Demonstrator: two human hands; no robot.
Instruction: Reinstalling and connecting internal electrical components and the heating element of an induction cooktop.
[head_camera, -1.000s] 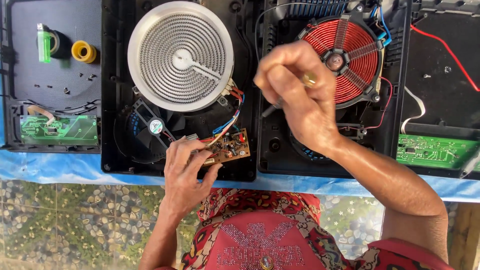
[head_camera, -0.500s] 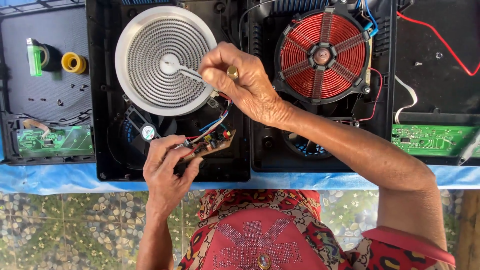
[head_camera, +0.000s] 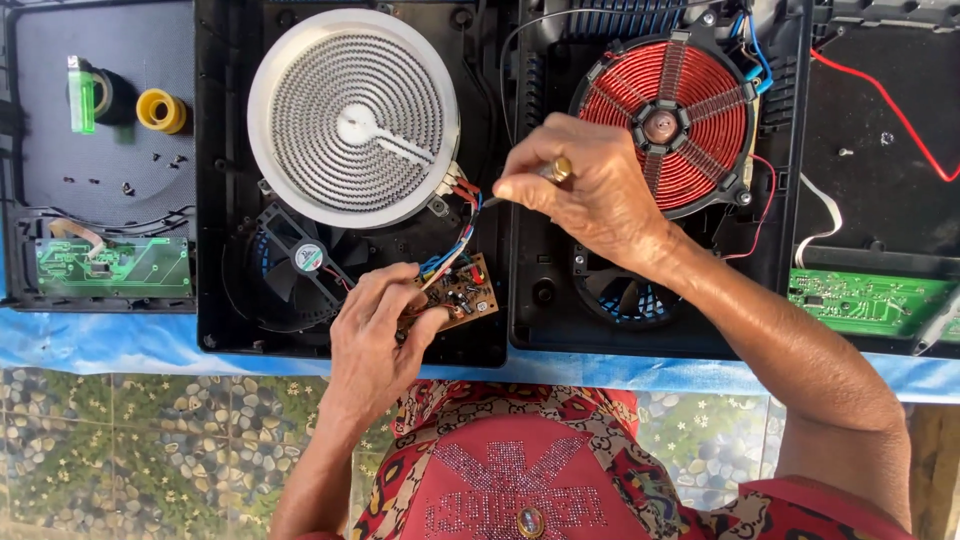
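My left hand (head_camera: 375, 335) pinches a small brown circuit board (head_camera: 465, 295) over the lower part of an open black stove housing (head_camera: 225, 300). Red, blue and white wires (head_camera: 455, 245) run from the board up to the white round heating plate (head_camera: 352, 115). My right hand (head_camera: 590, 185), with a ring on one finger, grips a thin metal tool whose tip (head_camera: 487, 203) points at the wire terminals beside the plate. The tool's handle is hidden inside the fist.
A second open housing holds a red copper coil (head_camera: 668, 125) and a fan (head_camera: 625, 295). A cooling fan (head_camera: 300, 260) sits under the white plate. Green circuit boards lie at far left (head_camera: 110, 265) and far right (head_camera: 865, 300). A yellow tape roll (head_camera: 160, 110) and green lighter (head_camera: 80, 95) rest top left.
My right hand swept left from the red coil to the white plate, then came back a little, now at the wire terminals. My left hand kept hold of the brown board.
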